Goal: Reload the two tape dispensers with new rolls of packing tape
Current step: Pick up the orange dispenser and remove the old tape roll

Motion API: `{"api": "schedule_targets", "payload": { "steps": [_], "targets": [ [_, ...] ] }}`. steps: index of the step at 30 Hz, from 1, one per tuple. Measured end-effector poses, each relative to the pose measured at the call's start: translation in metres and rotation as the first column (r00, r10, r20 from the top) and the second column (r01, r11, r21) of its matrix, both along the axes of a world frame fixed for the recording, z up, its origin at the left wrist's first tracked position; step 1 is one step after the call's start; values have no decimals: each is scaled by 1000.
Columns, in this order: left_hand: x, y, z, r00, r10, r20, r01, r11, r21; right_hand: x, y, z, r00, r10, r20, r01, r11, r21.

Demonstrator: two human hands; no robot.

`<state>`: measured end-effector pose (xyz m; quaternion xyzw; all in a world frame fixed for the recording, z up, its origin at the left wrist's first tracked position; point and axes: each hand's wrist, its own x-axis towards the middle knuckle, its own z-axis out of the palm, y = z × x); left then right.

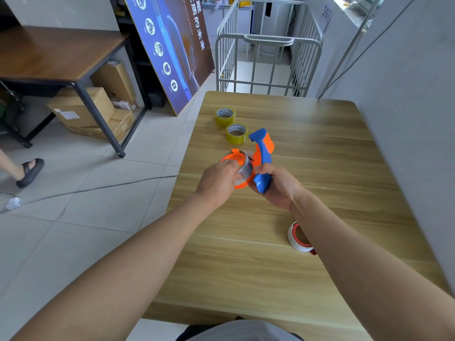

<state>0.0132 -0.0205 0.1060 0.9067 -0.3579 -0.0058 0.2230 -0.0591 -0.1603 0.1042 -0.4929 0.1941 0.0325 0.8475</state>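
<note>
The right hand (279, 187) curls round the blue handle of the blue and orange tape dispenser (264, 153), held above the middle of the wooden counter (325, 148). The left hand (216, 183) grips the grey roll (247, 166) seated on the dispenser's orange wheel. Two yellow tape rolls (225, 116) (236, 133) stand just beyond, toward the far left. A white and red roll (296, 238) lies near, partly hidden under the right forearm.

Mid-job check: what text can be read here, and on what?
"的未来": on the leaning blue banner; its other characters are blurred.
Labels on the yellow tape rolls: too small to read.
Vertical wall sign: blurred.
Labels on the cardboard boxes: too small.
On the tape dispenser: no text visible.
</note>
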Motion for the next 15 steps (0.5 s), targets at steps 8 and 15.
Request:
{"api": "schedule_targets", "payload": {
  "steps": [8, 15],
  "targets": [
    [-2, 8, 2, 993, -76, 86, 83, 994, -71, 3, 4, 6, 998, -28, -62, 16, 981, -193],
    [17, 28, -9, 929, 105, -354, -232, 912, -338, -3, 1, -4, 955, -172, -242, 93, 947, -306]
  ]
}}
